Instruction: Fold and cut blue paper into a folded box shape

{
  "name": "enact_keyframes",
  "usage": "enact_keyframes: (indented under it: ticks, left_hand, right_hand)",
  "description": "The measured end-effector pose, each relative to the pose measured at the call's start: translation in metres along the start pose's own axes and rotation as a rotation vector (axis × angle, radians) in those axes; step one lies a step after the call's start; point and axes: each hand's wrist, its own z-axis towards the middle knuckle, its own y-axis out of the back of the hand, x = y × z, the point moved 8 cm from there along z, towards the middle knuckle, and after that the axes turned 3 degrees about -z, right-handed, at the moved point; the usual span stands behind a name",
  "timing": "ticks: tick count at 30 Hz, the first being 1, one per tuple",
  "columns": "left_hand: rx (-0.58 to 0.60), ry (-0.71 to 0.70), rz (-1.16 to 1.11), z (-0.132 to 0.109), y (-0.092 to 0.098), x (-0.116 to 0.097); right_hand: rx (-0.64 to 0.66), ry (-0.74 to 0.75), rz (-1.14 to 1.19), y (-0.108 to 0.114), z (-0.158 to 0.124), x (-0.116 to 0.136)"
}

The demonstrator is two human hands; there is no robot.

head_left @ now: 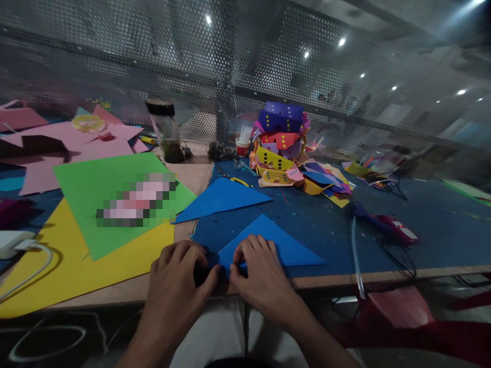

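My right hand (261, 260) lies over the flat, bright blue paper triangle (297, 253) at the near edge of the dark blue tabletop (326, 220), its fingers bent on the sheet and its thumb close to the index fingertip by the paper's near edge. My left hand (180, 266) is curled at the triangle's left corner, thumb apart from the fingers; I can't tell whether either hand actually grips the paper. The triangle's peak points to the far side.

Just beyond it I see a second flat blue paper triangle (222, 199), its left tip by a large green paper sheet (84, 189). That sheet partly covers a wide yellow paper sheet (49, 271) on the near left. Farther off, right of the middle, stands a colourful stack of folded paper pieces with cut openings (268, 158). On the right lies a purple-and-magenta corded tool (395, 227).
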Motion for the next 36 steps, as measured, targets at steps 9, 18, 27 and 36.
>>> enact_keyframes:
  ticks: [9,18,27,36]
  left_hand:
    - [-0.034,0.081,0.062,0.000,-0.003,-0.001]
    - [0.014,0.125,0.032,0.003,-0.006,-0.001]
    - [0.006,0.105,0.011,0.003,-0.006,0.004]
    - [0.023,0.089,-0.052,0.003,-0.004,0.006]
  right_hand:
    - [-0.038,-0.028,0.011,0.001,0.001,0.004]
    - [-0.025,0.004,0.027,0.001,0.000,0.001]
    - [0.012,0.029,0.104,0.004,-0.001,-0.004]
    - [0.044,0.034,0.147,0.007,-0.003,-0.006]
